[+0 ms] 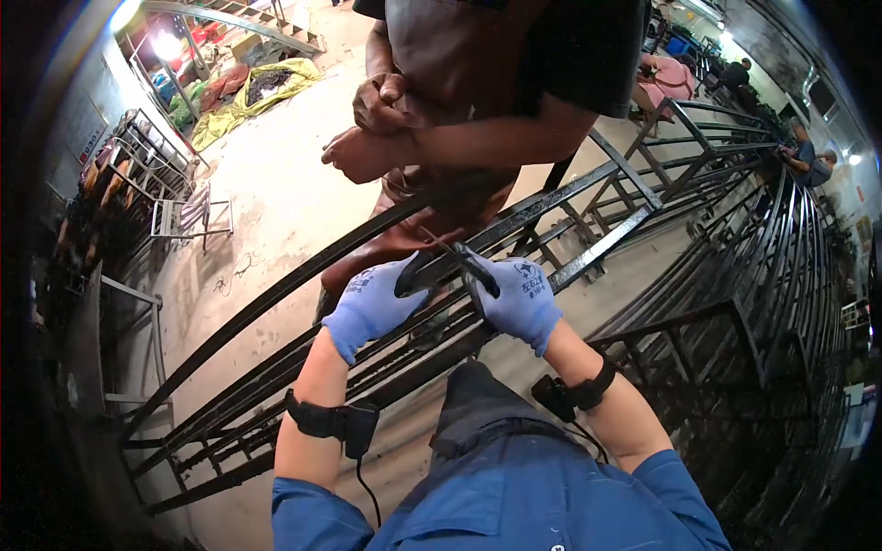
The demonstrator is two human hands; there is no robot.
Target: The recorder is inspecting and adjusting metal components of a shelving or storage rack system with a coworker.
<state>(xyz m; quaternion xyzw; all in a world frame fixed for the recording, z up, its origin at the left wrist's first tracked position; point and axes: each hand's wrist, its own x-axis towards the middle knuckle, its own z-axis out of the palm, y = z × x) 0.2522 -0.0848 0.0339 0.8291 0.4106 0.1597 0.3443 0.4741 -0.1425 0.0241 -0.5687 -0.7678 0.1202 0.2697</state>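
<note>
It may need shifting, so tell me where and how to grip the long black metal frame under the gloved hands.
Probably by its near long rail, coming from the near side: it looks slim enough to wrap, runs along that edge, and floor shows beside it.

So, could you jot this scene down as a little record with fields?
Left hand: lavender-gloved, at the long black metal frame; grip unclear
Right hand: lavender-gloved, beside the left one; grip unclear
Opposite: person in a brown apron, hands close together
Background: yellow sheet on the floor, upper left
</note>
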